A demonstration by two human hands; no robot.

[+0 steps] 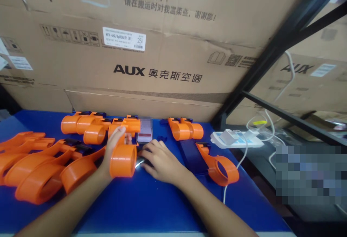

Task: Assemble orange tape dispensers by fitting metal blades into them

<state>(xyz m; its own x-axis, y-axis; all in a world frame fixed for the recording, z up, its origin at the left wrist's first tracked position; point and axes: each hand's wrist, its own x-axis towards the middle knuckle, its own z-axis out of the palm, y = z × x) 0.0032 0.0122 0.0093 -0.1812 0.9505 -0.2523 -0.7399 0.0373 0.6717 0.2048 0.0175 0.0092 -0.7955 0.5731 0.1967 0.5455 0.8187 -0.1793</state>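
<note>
My left hand point(114, 143) is closed around an orange plastic part point(123, 161) and holds it up over the blue tabletop point(151, 208). The part has a wide ring at its near end and a bracket-like far end. My right hand point(161, 161) is just to the right, low over the table, fingers curled inward. A short shiny metal piece point(139, 162) shows at its fingertips; its kind is hidden. Behind both hands lies a phone point(145, 130) with its screen lit.
Several orange parts point(40, 182) with dark inserts lie on the left. More ringed parts point(93, 125) stand along the back. A dark blue flat block point(193, 157) and another orange part point(223, 170) lie right. A power strip point(238, 139) and cables sit by the black frame. A large carton point(162, 56) stands behind.
</note>
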